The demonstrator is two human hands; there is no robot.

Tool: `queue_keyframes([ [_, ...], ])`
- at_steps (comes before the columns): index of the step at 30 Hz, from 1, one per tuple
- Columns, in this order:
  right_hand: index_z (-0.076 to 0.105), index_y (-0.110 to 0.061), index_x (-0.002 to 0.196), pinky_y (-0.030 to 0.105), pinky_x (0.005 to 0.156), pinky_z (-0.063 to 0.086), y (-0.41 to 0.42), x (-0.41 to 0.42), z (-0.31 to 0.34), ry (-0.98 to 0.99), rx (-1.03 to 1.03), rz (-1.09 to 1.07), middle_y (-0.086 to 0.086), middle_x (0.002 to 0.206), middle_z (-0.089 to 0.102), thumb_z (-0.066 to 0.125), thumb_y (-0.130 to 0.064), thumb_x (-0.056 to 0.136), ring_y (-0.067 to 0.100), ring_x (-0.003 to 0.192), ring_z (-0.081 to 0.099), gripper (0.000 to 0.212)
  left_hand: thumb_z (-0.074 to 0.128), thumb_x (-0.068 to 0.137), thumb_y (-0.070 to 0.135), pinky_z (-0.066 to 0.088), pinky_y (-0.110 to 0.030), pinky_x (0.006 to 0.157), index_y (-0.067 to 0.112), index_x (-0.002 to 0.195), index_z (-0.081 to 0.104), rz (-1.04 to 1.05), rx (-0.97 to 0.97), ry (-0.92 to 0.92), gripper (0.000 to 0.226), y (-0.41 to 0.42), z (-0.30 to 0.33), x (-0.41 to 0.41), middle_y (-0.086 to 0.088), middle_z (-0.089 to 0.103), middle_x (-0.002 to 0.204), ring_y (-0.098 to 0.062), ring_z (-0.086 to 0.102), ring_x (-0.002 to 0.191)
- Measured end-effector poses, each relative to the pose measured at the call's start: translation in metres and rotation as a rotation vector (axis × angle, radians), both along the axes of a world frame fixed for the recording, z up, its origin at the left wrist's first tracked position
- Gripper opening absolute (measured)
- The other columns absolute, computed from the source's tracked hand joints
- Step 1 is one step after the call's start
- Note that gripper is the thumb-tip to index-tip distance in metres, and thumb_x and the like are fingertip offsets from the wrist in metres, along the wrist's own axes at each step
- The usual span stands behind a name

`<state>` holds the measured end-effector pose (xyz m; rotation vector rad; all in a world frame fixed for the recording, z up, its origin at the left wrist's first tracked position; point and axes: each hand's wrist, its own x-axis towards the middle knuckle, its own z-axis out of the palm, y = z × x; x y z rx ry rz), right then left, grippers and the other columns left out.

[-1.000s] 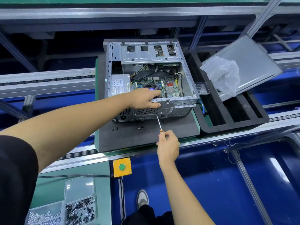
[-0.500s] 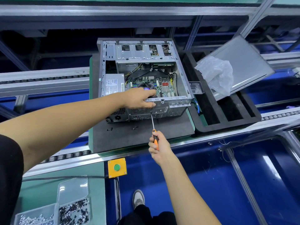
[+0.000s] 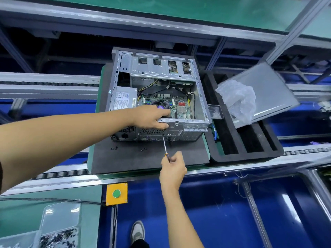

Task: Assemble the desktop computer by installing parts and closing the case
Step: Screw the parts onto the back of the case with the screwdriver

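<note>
Right hand (image 3: 172, 168), nearest the viewer, curls its fingers round the orange handle of a screwdriver (image 3: 165, 146), whose thin shaft slants up and away to the rear panel of the computer case (image 3: 155, 97); whether the tip sits in a screw I cannot tell; beyond it the left hand (image 3: 152, 117) reaches across from the left and rests on the near top edge of the case, thumb pressed on the rear panel and fingers draped over the rim into the inside, gripping that edge; the case lies on its side, open upward, on a dark grey foam mat (image 3: 143, 160) carried by the conveyor; a few small black screws (image 3: 114, 148) lie loose on the mat just in front of the case; inside, the power supply (image 3: 123, 101) sits at the left, the motherboard (image 3: 179, 106) to its right, the drive cage (image 3: 161, 68) at the far end; right of the case stands a black foam tray (image 3: 250, 149), and across its far part leans the grey side panel (image 3: 268, 93) with a crumpled plastic bag (image 3: 238, 99) on it.
</note>
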<state>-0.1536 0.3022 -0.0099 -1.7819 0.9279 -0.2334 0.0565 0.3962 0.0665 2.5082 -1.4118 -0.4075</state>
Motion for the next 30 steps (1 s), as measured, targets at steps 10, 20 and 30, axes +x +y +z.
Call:
queue_keyframes([
  [10,0.055,-0.011,0.080,0.024,0.042,0.030,0.015,-0.003,0.006,0.002,0.690,-0.233,0.006,0.069,0.073,0.061,-0.014,0.091,0.024,0.054,0.071,0.013,0.052,0.100,0.051,0.026,-0.032,0.051,0.024,0.098,0.038,0.010,0.001,0.026,0.032,0.000,0.002,-0.001,-0.002,0.048,0.060,-0.012,0.041,0.052],
  [20,0.037,-0.021,0.086,0.033,0.056,0.034,0.010,-0.007,-0.006,0.127,-0.377,0.035,-0.002,0.084,0.052,0.060,-0.016,0.093,0.023,0.068,0.051,0.024,0.053,0.101,0.051,0.028,-0.033,0.052,0.022,0.097,0.037,0.024,0.024,0.025,0.033,0.000,0.007,-0.004,-0.004,0.048,0.062,-0.013,0.041,0.054],
  [30,0.052,-0.011,0.087,0.016,0.036,0.031,0.013,-0.002,-0.006,-0.088,1.289,-0.285,0.006,0.067,0.063,0.056,0.000,0.092,0.009,0.048,0.053,0.012,0.054,0.100,0.051,0.027,-0.033,0.051,0.020,0.098,0.039,0.031,0.004,0.044,0.035,0.000,0.005,-0.002,0.001,0.043,0.055,-0.013,0.039,0.050],
])
